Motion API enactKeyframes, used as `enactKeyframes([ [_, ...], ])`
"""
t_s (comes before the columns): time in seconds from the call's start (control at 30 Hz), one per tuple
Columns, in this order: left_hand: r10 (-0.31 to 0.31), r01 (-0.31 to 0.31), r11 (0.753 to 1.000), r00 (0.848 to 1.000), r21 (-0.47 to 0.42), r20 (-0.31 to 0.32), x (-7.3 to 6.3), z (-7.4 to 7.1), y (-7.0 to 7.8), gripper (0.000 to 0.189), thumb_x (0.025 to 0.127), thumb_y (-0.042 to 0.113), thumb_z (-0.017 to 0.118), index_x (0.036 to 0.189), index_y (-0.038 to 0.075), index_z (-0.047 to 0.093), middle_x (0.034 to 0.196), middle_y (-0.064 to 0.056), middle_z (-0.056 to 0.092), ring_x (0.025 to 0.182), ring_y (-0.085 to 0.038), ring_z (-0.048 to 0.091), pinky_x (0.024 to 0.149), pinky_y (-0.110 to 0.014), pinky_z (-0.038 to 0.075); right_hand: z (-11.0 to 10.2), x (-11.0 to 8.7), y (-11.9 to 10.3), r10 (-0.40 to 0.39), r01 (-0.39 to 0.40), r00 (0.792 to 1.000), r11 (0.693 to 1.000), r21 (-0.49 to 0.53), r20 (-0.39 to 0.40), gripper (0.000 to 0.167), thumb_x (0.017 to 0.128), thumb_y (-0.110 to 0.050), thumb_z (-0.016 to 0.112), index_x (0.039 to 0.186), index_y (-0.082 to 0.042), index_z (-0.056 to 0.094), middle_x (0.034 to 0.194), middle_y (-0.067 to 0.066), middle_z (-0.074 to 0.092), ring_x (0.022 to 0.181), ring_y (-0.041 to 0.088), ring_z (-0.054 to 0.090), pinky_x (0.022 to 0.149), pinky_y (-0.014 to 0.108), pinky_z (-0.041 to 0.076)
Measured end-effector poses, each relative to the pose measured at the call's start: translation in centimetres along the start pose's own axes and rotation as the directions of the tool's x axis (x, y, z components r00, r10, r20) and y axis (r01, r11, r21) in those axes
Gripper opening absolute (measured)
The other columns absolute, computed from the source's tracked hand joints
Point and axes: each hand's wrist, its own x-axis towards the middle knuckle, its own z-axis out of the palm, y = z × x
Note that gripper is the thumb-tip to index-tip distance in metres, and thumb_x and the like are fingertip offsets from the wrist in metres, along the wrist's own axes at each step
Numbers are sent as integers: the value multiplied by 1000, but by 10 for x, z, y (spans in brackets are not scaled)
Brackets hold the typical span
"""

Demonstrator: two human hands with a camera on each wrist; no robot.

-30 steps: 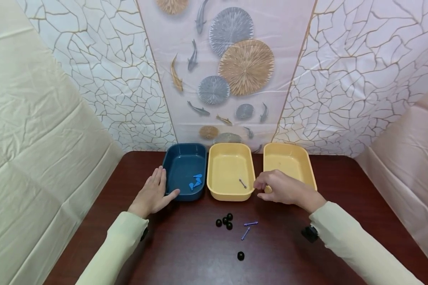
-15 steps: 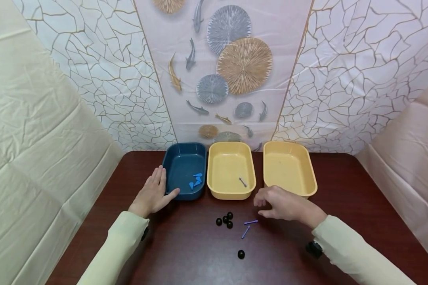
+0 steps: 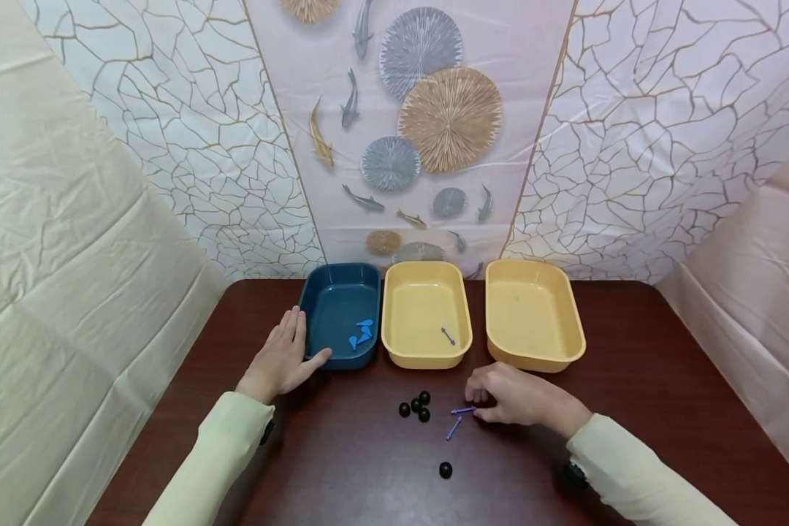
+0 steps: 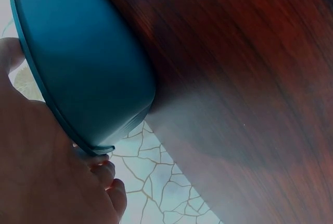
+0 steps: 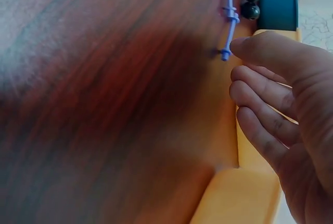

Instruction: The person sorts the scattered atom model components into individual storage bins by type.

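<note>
My left hand (image 3: 277, 358) rests with straight fingers along the left rim of a dark blue tray (image 3: 317, 292), its thumb over the front corner. In the left wrist view the tray's outer wall (image 4: 88, 62) fills the space beside the palm. Several small light-blue teardrop-shaped pieces (image 3: 365, 323) lie in that tray. My right hand (image 3: 522, 394) is low over the table, fingers loosely bent. Its thumb tip is right at the end of a thin purple stick with knobbed ends (image 3: 463, 410). A second purple stick (image 3: 454, 428) lies just in front of it.
Several shiny black balls (image 3: 416, 405) cluster left of the sticks; a lone black ball (image 3: 446, 470) lies nearer. A yellow tray (image 3: 427, 361) holds one purple stick (image 3: 448, 336). Another yellow tray (image 3: 532, 359) stands to its right, behind my right hand. Patterned cloth (image 3: 421, 183) backs the table.
My right hand has come down from the front of the right yellow tray toward the purple sticks, and its thumb has reached the end of one. The left hand has stayed put.
</note>
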Motion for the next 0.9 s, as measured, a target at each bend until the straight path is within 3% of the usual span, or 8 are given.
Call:
enactKeyframes([
  [0.4, 1, -1, 1000, 1000, -4, 1, -1, 0, 0, 97, 104, 58, 51, 164, -10, 16, 175, -29, 14, 162, -51, 15, 130, -65, 22, 11, 4, 3, -12, 12, 1000, 1000, 16, 19, 13, 84, -2, 78, 86, -15, 75, 80, -6, 65, 71, 2, 59, 63, 14, 48],
  [0.9, 23, -23, 1000, 1000, -6, -17, 2, 8, -6, 101, 103, 64, 46, 164, -10, 15, 175, -29, 12, 162, -51, 14, 131, -64, 20, 0, 4, -3, -28, 28, 999, 999, -19, -23, 17, 81, -3, 80, 80, -18, 70, 77, -7, 63, 69, 1, 58, 60, 13, 47],
])
